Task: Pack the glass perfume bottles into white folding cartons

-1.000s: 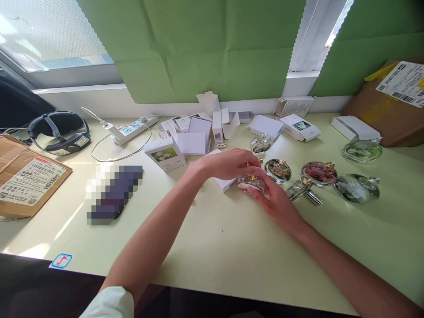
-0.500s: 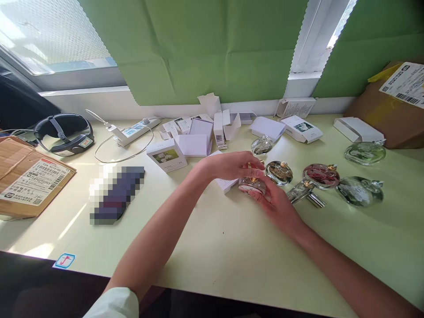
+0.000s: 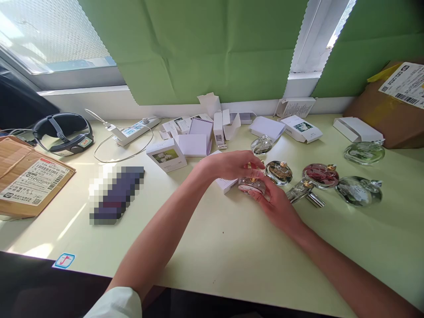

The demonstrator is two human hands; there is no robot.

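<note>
One bottle (image 3: pixel 247 187), mid-worktop (image 3: pixel 205 260), between front and back edges: left hand (image 3: pixel 233 164) pinching its top, right hand (image 3: pixel 278 204) wrapped round its side. Step, I judge: working the top; next calls for steadying.

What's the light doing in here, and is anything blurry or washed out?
In the head view, the upper-left window glares nearly white; in the head view, sunlit streaks cross the table at left; in the head view, coarse square blocks mask a dark object; in the head view, the left hand and right hand look fairly sharp.
</note>
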